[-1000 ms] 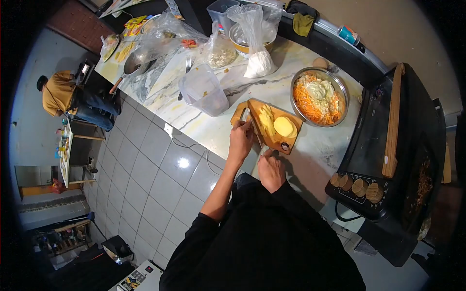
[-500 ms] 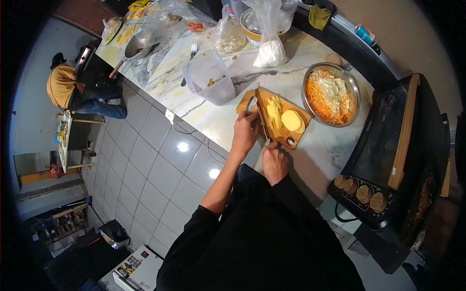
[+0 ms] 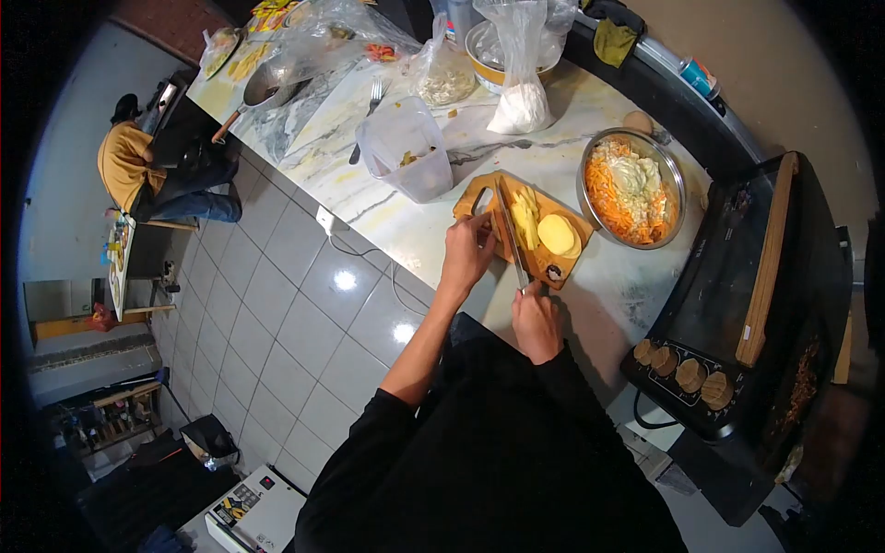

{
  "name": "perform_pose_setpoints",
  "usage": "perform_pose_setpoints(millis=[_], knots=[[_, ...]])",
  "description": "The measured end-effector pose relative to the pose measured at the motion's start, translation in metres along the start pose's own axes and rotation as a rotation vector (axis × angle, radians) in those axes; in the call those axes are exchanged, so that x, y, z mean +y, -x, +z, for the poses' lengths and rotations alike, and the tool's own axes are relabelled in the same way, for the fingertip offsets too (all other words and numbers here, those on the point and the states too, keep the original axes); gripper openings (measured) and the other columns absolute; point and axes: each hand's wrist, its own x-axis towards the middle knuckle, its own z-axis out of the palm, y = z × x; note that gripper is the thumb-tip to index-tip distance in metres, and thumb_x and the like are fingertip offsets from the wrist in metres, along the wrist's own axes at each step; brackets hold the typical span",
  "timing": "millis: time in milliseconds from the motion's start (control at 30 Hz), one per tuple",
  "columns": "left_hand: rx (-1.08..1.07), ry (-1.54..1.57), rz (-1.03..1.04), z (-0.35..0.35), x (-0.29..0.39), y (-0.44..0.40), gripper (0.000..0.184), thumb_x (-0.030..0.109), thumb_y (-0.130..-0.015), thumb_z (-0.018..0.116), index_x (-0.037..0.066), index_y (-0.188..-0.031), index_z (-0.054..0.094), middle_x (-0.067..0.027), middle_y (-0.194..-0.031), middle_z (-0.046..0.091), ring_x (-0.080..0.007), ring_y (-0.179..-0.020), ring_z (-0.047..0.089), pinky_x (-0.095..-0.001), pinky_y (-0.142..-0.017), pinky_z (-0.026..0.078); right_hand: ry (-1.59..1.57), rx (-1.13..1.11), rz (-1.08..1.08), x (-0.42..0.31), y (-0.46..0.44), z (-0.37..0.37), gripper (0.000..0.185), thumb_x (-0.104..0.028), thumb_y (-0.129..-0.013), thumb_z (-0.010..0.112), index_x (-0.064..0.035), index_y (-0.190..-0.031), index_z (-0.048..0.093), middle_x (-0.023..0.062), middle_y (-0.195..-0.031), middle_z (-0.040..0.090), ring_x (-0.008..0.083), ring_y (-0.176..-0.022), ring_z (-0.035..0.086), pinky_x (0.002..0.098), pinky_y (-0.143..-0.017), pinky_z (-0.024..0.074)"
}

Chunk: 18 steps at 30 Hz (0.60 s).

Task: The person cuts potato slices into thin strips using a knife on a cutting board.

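Observation:
My right hand [image 3: 537,323] is wrapped round the handle of a knife [image 3: 513,238], whose blade points away from me across a wooden cutting board [image 3: 539,260]. My left hand [image 3: 468,251] rests at the board's left side by the blade, fingers bent together; whatever is under them is hidden. Right of the blade lie pale yellow strips [image 3: 525,217], perhaps potato, and a few round yellow slices [image 3: 557,234] in a stack. A small dark-and-white piece [image 3: 554,272] sits at the board's near corner.
A steel bowl [image 3: 584,184] of shredded orange and pale food stands right of the board. Behind are a plastic container [image 3: 406,138], a fork [image 3: 371,106] and a bag of white powder [image 3: 521,109]. A black griddle [image 3: 710,276] is at right. Far left, a person [image 3: 138,161] sits.
The knife has shifted right and now lies closer to the yellow strips, with my right hand moved slightly right and nearer me. My left hand has stayed almost in place.

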Motion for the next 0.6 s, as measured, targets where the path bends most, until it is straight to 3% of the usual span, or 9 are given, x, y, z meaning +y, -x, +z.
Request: perform_pose_setpoints(millis=[233, 300, 600], knots=[[0.029, 0.035, -0.007, 0.0, 0.0, -0.001, 0.027, -0.001, -0.079, 0.066, -0.006, -0.105, 0.068, -0.0201, -0.084, 0.069, -0.0301, -0.071, 0.07, -0.0361, -0.068, 0.056, -0.078, -0.02, -0.097, 0.004, -0.008, 0.004, 0.03, -0.021, -0.097, 0.051, 0.0082, -0.097, 0.056, 0.0256, -0.07, 0.065, 0.0429, -0.068, 0.066, 0.0493, -0.059, 0.0515], [0.009, 0.076, -0.019, -0.002, 0.002, -0.003, 0.026, -0.001, -0.08, 0.067, -0.006, -0.105, 0.068, -0.02, -0.084, 0.07, -0.0294, -0.073, 0.071, -0.036, -0.069, 0.056, -0.105, -0.048, -0.091, 0.003, -0.009, 0.005, 0.023, -0.018, -0.096, 0.053, 0.0047, -0.091, 0.051, 0.0267, -0.072, 0.064, 0.0458, -0.071, 0.064, 0.0535, -0.063, 0.0497], [0.047, 0.043, -0.183, -0.004, 0.004, -0.004, 0.023, 0.002, -0.08, 0.071, -0.007, -0.101, 0.069, -0.0167, -0.081, 0.073, -0.0246, -0.073, 0.074, -0.0315, -0.069, 0.057, -0.144, -0.053, -0.036, -0.002, -0.012, 0.002, 0.023, -0.019, -0.096, 0.053, 0.0043, -0.092, 0.05, 0.0275, -0.071, 0.063, 0.0468, -0.07, 0.063, 0.0551, -0.063, 0.0492]])
